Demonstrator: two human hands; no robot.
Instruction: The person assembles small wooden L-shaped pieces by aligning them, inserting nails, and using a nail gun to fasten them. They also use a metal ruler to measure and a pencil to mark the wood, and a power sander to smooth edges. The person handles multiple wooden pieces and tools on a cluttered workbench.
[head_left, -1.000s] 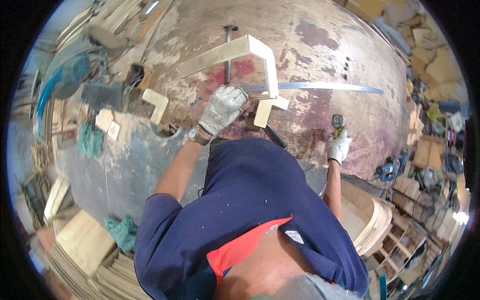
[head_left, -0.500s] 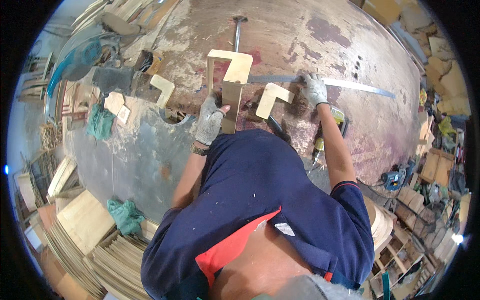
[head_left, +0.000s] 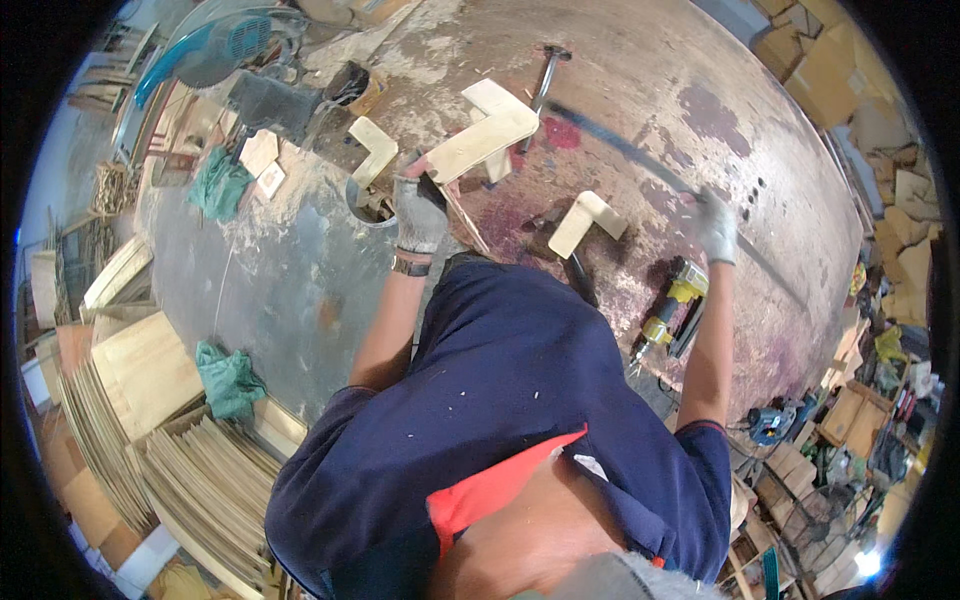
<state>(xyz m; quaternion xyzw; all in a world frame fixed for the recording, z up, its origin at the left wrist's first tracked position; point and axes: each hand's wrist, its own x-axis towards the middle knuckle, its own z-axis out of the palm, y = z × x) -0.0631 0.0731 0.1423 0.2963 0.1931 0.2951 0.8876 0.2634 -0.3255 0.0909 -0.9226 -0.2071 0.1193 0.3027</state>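
My left hand, in a grey-white work glove, is closed on the near end of a pale L-shaped wooden frame piece, which is tilted over the table. Gloved too, my right hand is at a long metal ruler and looks closed on it, though motion smears the fingers. The ruler runs slantwise from beside the frame to the right. Between my hands lies a smaller L-shaped wooden piece, with a dark handle below it. Another L-shaped piece lies beyond my left hand.
A yellow-green air nailer lies near my right forearm. The hammer is past the frame. At the far left stands a blue saw. A green cloth and stacked boards are on the left.
The frame piece has tipped from upright to slanting, with my left hand still on it. My right hand has moved right, and the ruler has swung to a steeper slant. The view has shifted.
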